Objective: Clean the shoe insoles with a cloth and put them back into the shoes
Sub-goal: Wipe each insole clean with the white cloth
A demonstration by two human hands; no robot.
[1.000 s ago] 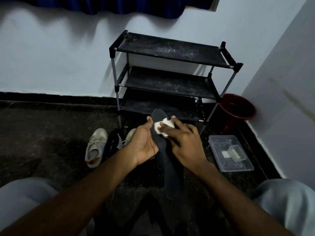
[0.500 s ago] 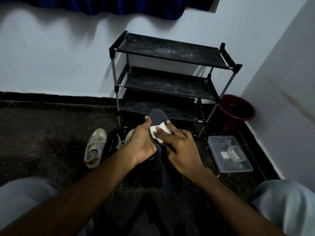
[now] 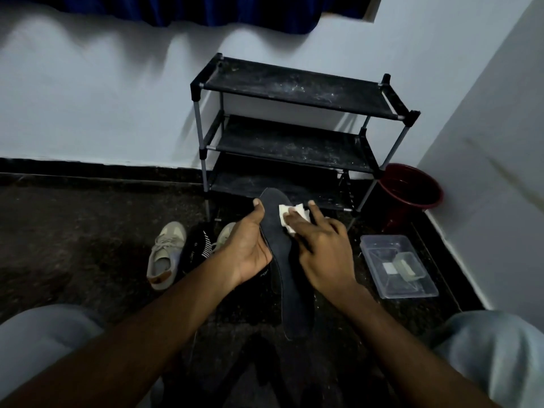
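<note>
Two hands work on one dark insole [image 3: 283, 260], held in the air just in front of the shoe rack [image 3: 294, 89] with its toe end toward the rack's lowest shelf. The left hand [image 3: 250, 254] grasps the insole from beneath, thumb along its left edge. The right hand [image 3: 323, 254] presses a white cloth [image 3: 290, 214] onto the toe end with nearly straight fingers; its thumb is hidden. Left of the rack's foot lie a beige shoe [image 3: 164, 257] and a black shoe [image 3: 195, 248]; right of it stand a red bucket [image 3: 409, 192] and a clear tray [image 3: 379, 278].
</note>
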